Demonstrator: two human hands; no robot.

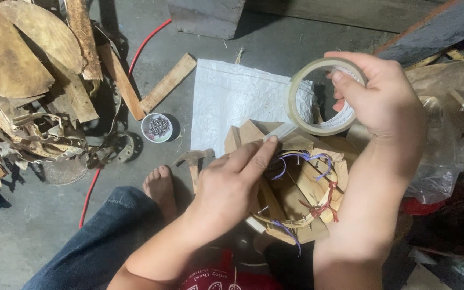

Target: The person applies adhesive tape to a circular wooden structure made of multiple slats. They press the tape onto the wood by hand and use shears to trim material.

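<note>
Tight quarters here: scrap bark [22, 59] heaped at the left edge, a white sack [226, 96] flat on the concrete floor [33, 225], bare room only near the knee. The right hand [382, 102] grips the tape roll [323, 96], thumb hooked through its core. The left hand [232, 185] pinches the pulled tape end [280, 131] against the wooden piece [302, 188], just below the roll. A small tin of nails [157, 127] sits beside the sack. The piece's underside is hidden by both forearms.
</note>
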